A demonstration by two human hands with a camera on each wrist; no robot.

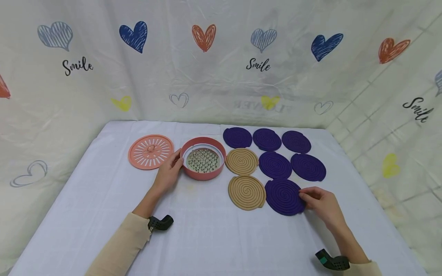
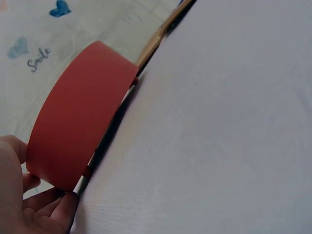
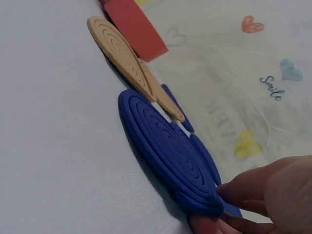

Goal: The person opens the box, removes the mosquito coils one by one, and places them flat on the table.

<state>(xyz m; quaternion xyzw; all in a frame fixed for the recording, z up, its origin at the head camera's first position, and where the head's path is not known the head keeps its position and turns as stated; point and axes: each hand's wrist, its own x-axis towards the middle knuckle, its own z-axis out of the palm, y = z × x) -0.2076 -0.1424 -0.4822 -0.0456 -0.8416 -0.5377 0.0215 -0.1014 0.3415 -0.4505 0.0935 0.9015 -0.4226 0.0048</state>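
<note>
My left hand (image 1: 169,170) grips the left side of a round red mosquito coil holder (image 1: 202,176) with a white inner ring and a metal mesh floor. In the left wrist view, the fingers curl around the lower end of the holder's red wall (image 2: 80,112). At the front right, my right hand (image 1: 321,205) pinches the right edge of a purple mosquito coil (image 1: 284,196). Its thumb and fingers hold that coil's rim in the right wrist view, with the coil (image 3: 165,146) close to the cloth. Directly left of it lies a tan coil (image 1: 246,192).
Another tan coil (image 1: 242,161) lies right of the holder. Several purple coils, among them one at the back (image 1: 237,137) and one at the right (image 1: 308,167), lie flat. A slotted orange lid (image 1: 150,151) lies left of the holder on the white tablecloth (image 1: 207,237).
</note>
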